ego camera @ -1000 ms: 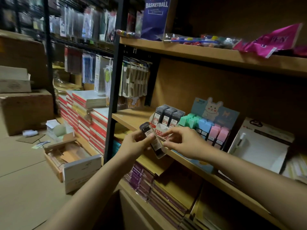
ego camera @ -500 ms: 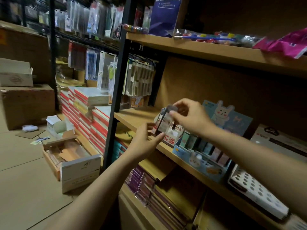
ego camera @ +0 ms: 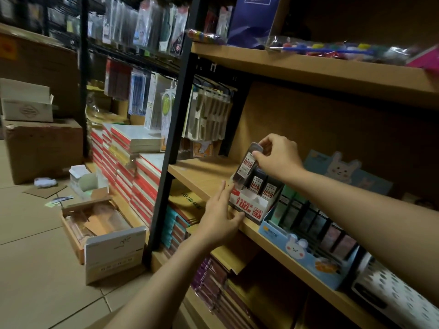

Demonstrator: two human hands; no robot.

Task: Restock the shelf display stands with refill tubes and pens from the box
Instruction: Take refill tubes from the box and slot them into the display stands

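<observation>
An open cardboard box [ego camera: 104, 236] sits on the floor at the left, in front of stacked red-spined notebooks [ego camera: 133, 172]. The left forearm rises from the bottom edge toward the middle wooden shelf [ego camera: 202, 174]. The left hand [ego camera: 219, 217] lies at the shelf's front edge, fingers straight and slightly spread, fingertips touching the lower left corner of the white and red display stand [ego camera: 249, 205]; it grips nothing. The right arm reaches in from the right edge, wrist bent downward above the stand. The right hand [ego camera: 276, 156] pinches the top of a dark refill tube [ego camera: 247, 163], which leans tilted at the stand's left end, beside two more tubes standing in it. Just right stands a blue bunny display box [ego camera: 299, 252].
</observation>
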